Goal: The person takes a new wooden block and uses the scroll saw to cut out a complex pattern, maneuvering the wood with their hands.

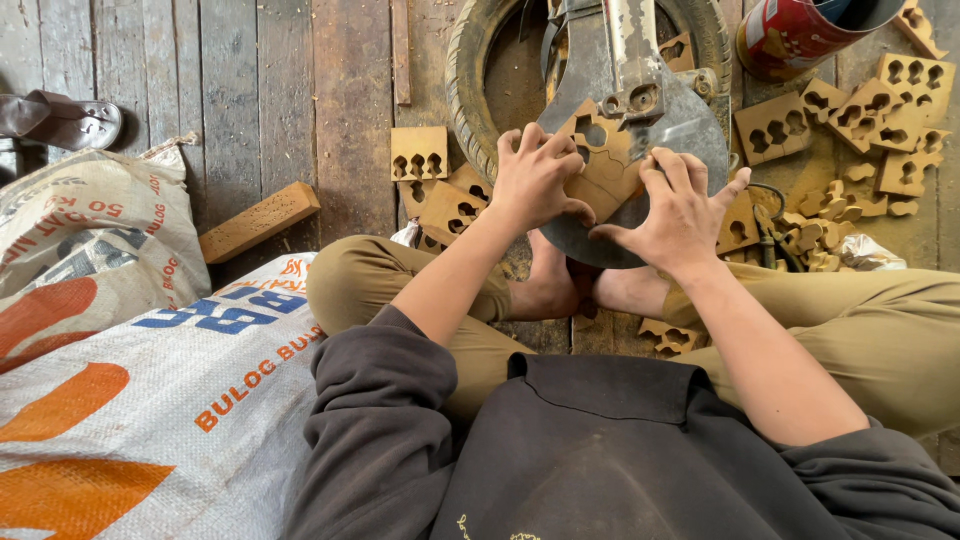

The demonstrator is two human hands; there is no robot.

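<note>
- While the left hand (535, 180) and right hand (680, 210) press flat with fingers spread, both bear on a cut wooden piece (600, 160) lying on the round metal saw plate (660, 130).
- Far right, more cut wooden blocks (850, 120) litter the plank floor (300, 90).
- Near left, printed sacks (150, 380) lie.

The light is soft and even, like daylight, and nothing is too dark to see. It is brightest at the top right, where the wooden floor (300, 90) looks pale. Small soft shadows sit under the hands and legs. The metal plate (690, 125) shines a little. The picture is mostly sharp. The edges bend a bit, and the sacks (150, 400) close by look stretched.
</note>
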